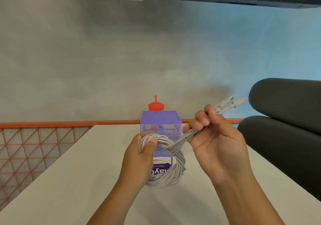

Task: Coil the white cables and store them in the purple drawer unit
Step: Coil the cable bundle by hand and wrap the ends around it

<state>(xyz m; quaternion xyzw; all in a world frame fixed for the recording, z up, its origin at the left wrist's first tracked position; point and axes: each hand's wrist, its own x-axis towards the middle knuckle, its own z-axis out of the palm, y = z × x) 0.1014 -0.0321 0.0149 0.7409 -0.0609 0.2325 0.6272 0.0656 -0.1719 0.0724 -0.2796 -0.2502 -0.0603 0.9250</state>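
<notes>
Left hand (139, 152) grips a coiled white cable bundle (169, 168); right hand (214, 135) pinches its loose ends before a purple plastic drawer unit (160, 121).

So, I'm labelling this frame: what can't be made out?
Head view:
Purple drawer unit: lower drawers partly hidden behind the white cables and left hand.
Purple packet: print partly covered by the cables.
Red cup: body hidden behind the unit.
Plugs beyond the right hand: too blurred to identify.
</notes>
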